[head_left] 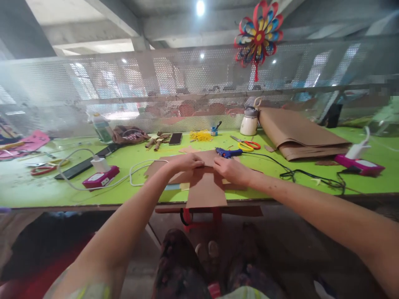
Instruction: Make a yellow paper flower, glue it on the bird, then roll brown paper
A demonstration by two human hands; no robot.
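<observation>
Brown kraft paper [207, 195] lies in front of me, one strip of it reaching over the table's front edge. On its far part my left hand [188, 162] bends its fingers down at a crease, closed on the paper. My right hand [229, 169] grips the same crease from the other side, thumb and fingers together. The fingertips are small here and partly hidden. Just beyond my right hand a blue hot glue gun [229, 153] lies on its side, its black cord trailing right. More brown pieces lie under and around the strip.
On the green table [124, 195] stand a magenta power strip [101, 177] at left and another power strip [360, 165] at right. Scissors [248, 145], a phone [175, 138], a white jar [249, 121] and folded brown paper [299, 128] lie farther back. A mesh screen [174, 95] rises behind.
</observation>
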